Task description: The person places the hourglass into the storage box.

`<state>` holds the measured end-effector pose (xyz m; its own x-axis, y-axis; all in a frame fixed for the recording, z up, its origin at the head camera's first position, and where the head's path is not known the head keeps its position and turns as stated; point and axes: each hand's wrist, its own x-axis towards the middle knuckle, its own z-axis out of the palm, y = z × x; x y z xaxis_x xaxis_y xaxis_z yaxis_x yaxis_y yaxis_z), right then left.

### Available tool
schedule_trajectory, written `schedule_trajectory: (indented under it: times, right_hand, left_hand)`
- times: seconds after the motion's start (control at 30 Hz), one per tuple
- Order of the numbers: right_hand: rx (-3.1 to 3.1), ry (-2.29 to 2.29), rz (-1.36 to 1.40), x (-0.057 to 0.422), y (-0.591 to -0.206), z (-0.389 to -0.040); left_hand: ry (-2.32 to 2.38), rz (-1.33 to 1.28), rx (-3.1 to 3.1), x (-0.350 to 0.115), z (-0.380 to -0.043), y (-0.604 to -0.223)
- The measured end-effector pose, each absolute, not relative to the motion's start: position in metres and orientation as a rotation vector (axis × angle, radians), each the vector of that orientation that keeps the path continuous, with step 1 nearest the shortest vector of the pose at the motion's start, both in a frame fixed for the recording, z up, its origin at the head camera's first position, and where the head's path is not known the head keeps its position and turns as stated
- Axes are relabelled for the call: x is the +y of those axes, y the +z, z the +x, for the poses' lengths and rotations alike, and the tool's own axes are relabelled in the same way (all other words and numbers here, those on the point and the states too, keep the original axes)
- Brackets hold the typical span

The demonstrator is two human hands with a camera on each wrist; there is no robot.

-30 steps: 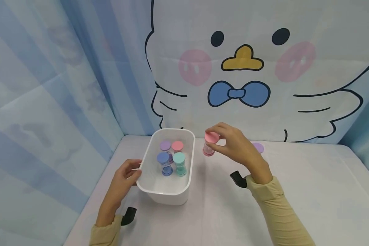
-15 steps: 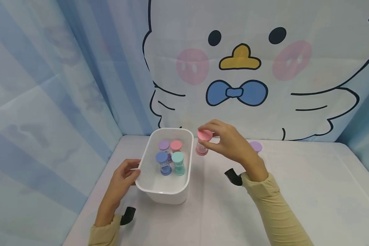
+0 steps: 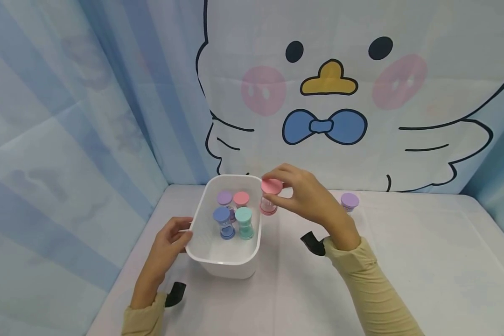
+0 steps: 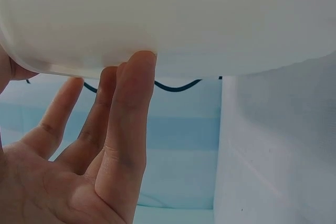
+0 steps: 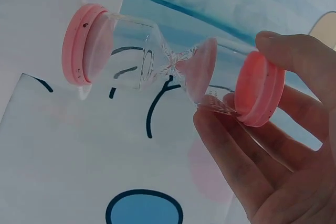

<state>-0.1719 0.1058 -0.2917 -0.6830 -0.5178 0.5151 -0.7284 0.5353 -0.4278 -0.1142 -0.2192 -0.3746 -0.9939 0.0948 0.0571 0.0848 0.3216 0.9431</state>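
At the right rim of the white bin (image 3: 231, 264), a pink-capped hourglass (image 3: 271, 186) is held nearly upright, thumb and fingers of the right hand (image 3: 304, 193) clamped on its top cap. Right wrist view: pink sand lies in both bulbs. Whether its base clears the rim or touches it: cannot tell. The bin's right wall stands between it and the contents. Inside, four more, upright and close together: purple hourglass (image 3: 224, 198) and second pink one (image 3: 241, 198) at the back, blue hourglass (image 3: 222, 214) and teal hourglass (image 3: 243, 215) in front. The left hand (image 3: 168, 240) rests against the bin's left side, fingers apart and fairly straight, tips on the outer wall. Lone purple-topped timer (image 3: 350, 200) on the white table (image 3: 424, 261), just beyond the right forearm. A backdrop (image 3: 336, 23) with a printed cartoon rises behind; black mount (image 3: 312, 243) juts from the right cuff.
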Motion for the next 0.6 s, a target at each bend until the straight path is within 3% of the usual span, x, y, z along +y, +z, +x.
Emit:
schedule_trajectory:
  times: [0.6]
  right_hand:
    - [-2.413, 0.992, 1.101, 0.085, -0.294, -0.168]
  left_hand:
    - [1.834, 0.188, 2.53, -0.225, -0.12, -0.387]
